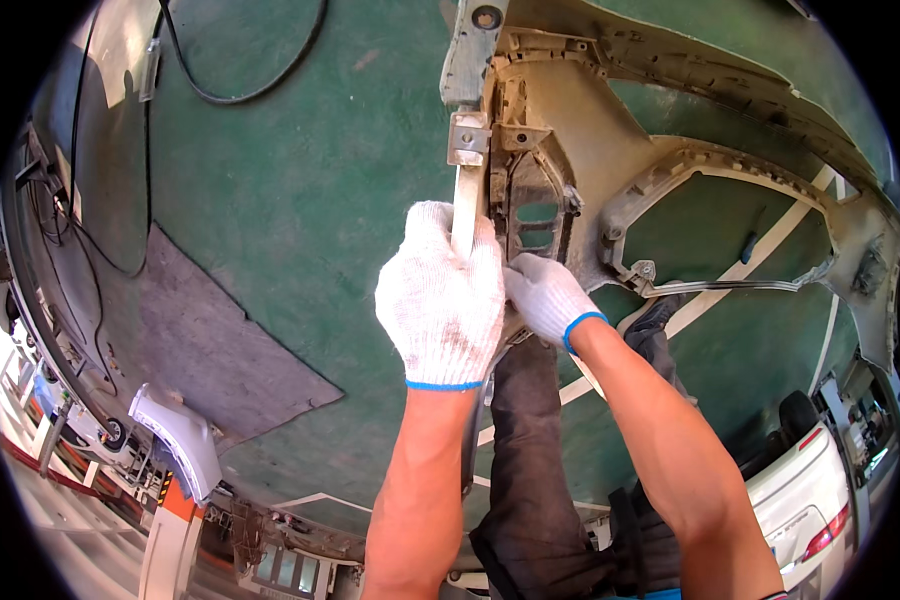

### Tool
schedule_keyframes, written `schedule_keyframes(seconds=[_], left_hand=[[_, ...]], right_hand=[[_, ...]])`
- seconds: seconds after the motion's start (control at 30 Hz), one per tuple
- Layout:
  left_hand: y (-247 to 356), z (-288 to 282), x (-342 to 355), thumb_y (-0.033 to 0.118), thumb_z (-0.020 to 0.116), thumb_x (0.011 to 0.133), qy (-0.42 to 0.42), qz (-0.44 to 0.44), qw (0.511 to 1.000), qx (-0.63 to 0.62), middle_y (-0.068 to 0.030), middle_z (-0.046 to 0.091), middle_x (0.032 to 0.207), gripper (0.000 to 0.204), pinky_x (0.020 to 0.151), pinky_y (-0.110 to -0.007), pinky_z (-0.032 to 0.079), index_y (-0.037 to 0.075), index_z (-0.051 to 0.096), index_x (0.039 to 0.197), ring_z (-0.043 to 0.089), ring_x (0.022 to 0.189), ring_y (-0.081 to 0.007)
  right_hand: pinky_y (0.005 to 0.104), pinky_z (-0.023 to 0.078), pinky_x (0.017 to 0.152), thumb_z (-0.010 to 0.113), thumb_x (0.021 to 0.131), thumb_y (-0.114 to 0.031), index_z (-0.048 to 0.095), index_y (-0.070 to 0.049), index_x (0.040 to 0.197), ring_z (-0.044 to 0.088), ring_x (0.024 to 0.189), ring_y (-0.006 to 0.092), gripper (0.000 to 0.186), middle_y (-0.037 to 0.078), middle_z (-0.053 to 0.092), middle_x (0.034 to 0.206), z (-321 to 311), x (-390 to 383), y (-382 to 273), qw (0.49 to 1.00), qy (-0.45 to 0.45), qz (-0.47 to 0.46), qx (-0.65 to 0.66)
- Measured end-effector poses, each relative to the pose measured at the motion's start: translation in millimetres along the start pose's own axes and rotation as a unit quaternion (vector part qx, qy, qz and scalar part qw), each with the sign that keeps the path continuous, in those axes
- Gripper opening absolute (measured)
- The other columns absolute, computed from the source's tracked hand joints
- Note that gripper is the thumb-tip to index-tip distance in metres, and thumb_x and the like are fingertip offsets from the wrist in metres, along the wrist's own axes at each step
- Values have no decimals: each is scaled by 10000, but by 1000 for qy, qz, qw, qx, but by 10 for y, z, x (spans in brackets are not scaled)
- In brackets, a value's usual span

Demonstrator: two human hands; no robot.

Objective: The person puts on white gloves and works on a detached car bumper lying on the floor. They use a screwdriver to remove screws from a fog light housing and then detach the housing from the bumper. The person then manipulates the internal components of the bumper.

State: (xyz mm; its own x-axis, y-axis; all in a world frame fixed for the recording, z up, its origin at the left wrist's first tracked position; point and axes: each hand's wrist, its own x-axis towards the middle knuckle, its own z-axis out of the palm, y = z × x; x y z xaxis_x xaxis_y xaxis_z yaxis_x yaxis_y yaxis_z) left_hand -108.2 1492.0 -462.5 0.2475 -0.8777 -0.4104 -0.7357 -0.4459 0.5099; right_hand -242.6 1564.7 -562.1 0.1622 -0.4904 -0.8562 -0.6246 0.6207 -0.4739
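A large dusty car bumper cover (570, 120), its ribbed inner side toward me, stretches from the middle to the far right. Along its left edge runs a pale narrow bar (465, 205) with a small metal bracket (467, 138) farther up. My left hand (440, 290), in a white knit glove with a blue cuff, is closed around the bar's near end. My right hand (548, 298), gloved alike, has its fingers curled at the bumper's inner edge, just below a slotted dark section (536, 215). Its fingertips are partly hidden, and so is whatever they pinch.
On the green floor (270, 180) lies a grey mat (225, 340) at left. A black hose (240, 98) curves at the top. A pale fender panel (180, 440) stands lower left, and a white car (805, 500) is at lower right. My legs (535, 440) are beneath the bumper.
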Motion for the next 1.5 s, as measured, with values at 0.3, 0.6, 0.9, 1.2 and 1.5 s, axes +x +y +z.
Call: schedule_keyframes(seconds=[0.3, 0.6, 0.9, 1.2, 1.5], left_hand=[[-7, -7, 17, 249, 728, 957, -1, 4, 1000, 13, -212, 708, 791, 184, 675, -484, 560, 79, 656, 963, 722, 767, -437], [40, -6, -10, 248, 718, 966, -20, -7, 1000, 6, -227, 704, 801, 201, 680, -477, 558, 58, 653, 971, 722, 785, -444], [60, 49, -30, 258, 724, 964, -16, -39, 999, -34, -215, 709, 789, 217, 680, -457, 562, 50, 664, 978, 732, 748, -416], [82, 82, -16, 264, 725, 967, -8, -26, 999, -25, -216, 711, 787, 225, 684, -450, 564, 46, 666, 970, 733, 749, -414], [63, 117, -13, 255, 727, 966, -4, -29, 999, -35, -217, 712, 805, 219, 684, -451, 562, 46, 661, 965, 732, 761, -417]], right_hand=[[303, 324, 418, 612, 1048, -411, 651, -60, 952, 419, 493, 110, 367, -11, 501, 697, -192, 30, -242, 906, -89, 192, 367], [375, 421, 549, 617, 994, -426, 642, -57, 872, 492, 594, 160, 389, 43, 559, 719, -151, 114, -205, 910, -77, 182, 364], [378, 377, 509, 615, 1021, -432, 669, -45, 957, 462, 541, 169, 396, 32, 529, 676, 35, 147, -246, 859, -64, 211, 461], [431, 500, 676, 585, 1034, -427, 687, 26, 936, 633, 698, 310, 474, 147, 653, 767, 163, 278, -48, 933, -5, 108, 342], [524, 486, 1009, 503, 1057, -453, 714, 65, 1091, 630, 1153, 512, 560, 342, 696, 1136, 52, 326, 9, 997, 20, 7, 74]])
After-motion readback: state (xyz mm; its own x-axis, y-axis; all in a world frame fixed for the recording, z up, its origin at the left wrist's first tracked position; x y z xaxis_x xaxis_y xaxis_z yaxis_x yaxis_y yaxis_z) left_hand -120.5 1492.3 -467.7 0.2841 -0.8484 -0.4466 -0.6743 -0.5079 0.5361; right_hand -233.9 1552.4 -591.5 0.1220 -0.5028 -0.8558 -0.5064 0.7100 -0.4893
